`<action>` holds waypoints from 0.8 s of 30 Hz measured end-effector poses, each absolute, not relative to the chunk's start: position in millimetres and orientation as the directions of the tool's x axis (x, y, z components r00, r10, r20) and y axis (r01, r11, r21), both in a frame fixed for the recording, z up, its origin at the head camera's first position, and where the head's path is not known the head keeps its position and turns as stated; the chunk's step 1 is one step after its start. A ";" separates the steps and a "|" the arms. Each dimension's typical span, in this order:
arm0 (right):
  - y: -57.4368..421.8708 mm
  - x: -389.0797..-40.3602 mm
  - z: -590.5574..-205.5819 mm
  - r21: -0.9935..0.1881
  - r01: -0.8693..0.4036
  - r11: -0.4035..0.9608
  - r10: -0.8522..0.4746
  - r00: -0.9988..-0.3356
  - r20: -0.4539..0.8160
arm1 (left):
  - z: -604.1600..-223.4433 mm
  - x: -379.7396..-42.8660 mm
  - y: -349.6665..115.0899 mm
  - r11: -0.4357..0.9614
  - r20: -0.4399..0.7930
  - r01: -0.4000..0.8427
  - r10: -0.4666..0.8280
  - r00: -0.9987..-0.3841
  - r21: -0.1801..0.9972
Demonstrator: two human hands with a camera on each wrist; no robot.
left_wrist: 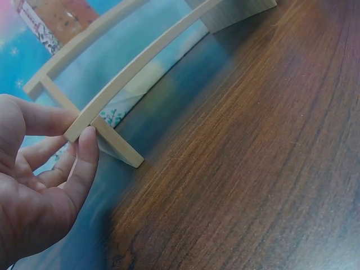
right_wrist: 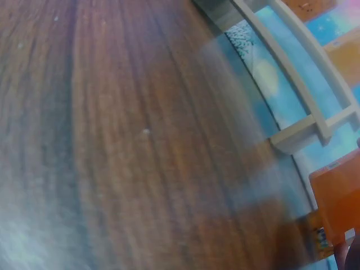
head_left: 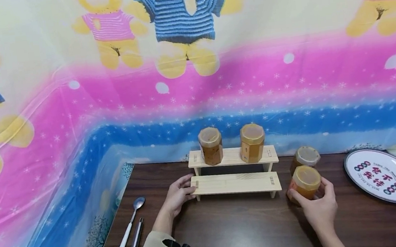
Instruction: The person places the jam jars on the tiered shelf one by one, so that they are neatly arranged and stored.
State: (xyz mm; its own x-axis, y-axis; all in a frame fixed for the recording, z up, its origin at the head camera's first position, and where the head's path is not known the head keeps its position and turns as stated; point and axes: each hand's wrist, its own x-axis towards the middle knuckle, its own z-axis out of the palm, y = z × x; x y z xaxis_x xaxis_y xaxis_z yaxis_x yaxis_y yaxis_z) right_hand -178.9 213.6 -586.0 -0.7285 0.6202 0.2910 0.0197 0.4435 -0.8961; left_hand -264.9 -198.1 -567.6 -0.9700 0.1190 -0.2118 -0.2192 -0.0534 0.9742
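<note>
A two-step wooden shelf point(head_left: 235, 183) stands at the back of the table, with two jars point(head_left: 211, 146) point(head_left: 253, 143) on its upper step. My left hand point(head_left: 177, 196) pinches the left end of the lower step, thumb below and fingers above it in the left wrist view point(left_wrist: 50, 180). To the right of the shelf, my right hand point(head_left: 319, 207) grips a lidded jar of orange contents point(head_left: 305, 184), thumb on its near side. Another jar point(head_left: 306, 155) stands just behind that one, partly hidden by it. Only an edge of the held jar point(right_wrist: 340, 197) shows in the right wrist view.
A white oval plate point(head_left: 382, 176) with dark rim and printed lettering lies at the right. On the left are a white-handled spoon point(head_left: 131, 227) and a whisk point(head_left: 136, 240). A patterned cloth point(head_left: 216, 89) hangs behind the dark wooden table point(head_left: 231, 232).
</note>
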 end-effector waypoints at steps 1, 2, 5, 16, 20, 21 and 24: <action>213.8 -178.6 -584.3 -0.895 0.015 0.446 0.614 -0.733 0.293 | -567.9 -264.6 -198.4 -0.052 -0.211 -0.219 0.119 -0.970 0.974; 213.7 -178.2 -582.5 -0.894 0.011 0.449 0.607 -0.737 0.296 | -568.2 -264.5 -198.7 -0.051 -0.211 -0.218 0.119 -0.970 0.975; 212.2 -177.3 -575.7 -0.890 0.003 0.456 0.592 -0.748 0.301 | -569.0 -264.2 -199.5 -0.049 -0.210 -0.217 0.121 -0.970 0.975; 201.3 -178.9 -551.9 -0.879 -0.041 0.475 0.547 -0.768 0.331 | -569.0 -263.7 -200.2 -0.047 -0.207 -0.214 0.118 -0.971 0.976; 195.4 -181.6 -547.3 -0.875 -0.069 0.478 0.531 -0.771 0.351 | -569.3 -263.9 -200.3 -0.043 -0.208 -0.215 0.119 -0.971 0.976; 193.6 -182.4 -546.5 -0.873 -0.077 0.481 0.524 -0.773 0.357 | -569.3 -264.0 -200.1 -0.042 -0.208 -0.214 0.120 -0.971 0.976; 187.5 -184.6 -545.1 -0.866 -0.101 0.490 0.504 -0.778 0.376 | -568.9 -264.1 -199.4 -0.042 -0.207 -0.214 0.123 -0.970 0.976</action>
